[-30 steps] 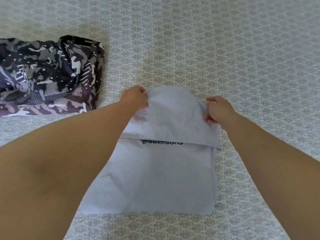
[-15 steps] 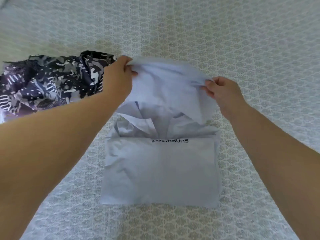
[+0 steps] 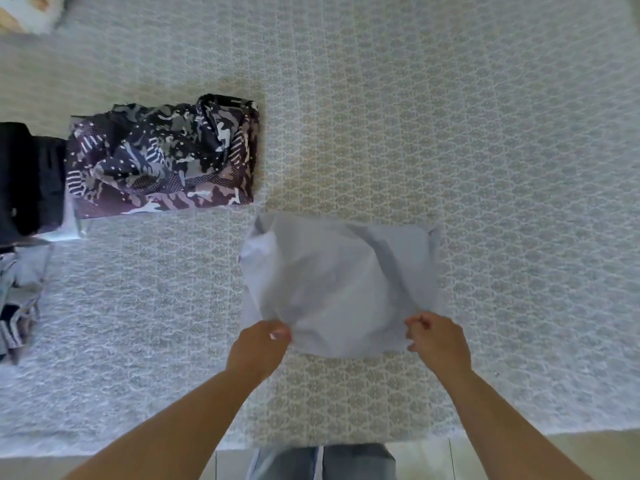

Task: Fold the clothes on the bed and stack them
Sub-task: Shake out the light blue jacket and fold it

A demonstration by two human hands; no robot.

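Jeans (image 3: 322,462) show at our feet, just beyond the bed's near edge. We pinch the near corners of the pale grey shirt (image 3: 339,285), our left hand (image 3: 258,348) and right hand (image 3: 438,341) each with a closed grip on the cloth, which billows, blurred, over the patterned bed (image 3: 502,168). Farther left lies a folded camouflage garment (image 3: 162,157), a black garment (image 3: 24,178) just beside it, striped clothes (image 3: 17,299) nearer at the left edge

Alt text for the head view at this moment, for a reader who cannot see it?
Both hands, left hand and right hand, pinch the near edge of a pale grey garment on a patterned bed. A folded camouflage garment lies to the left.
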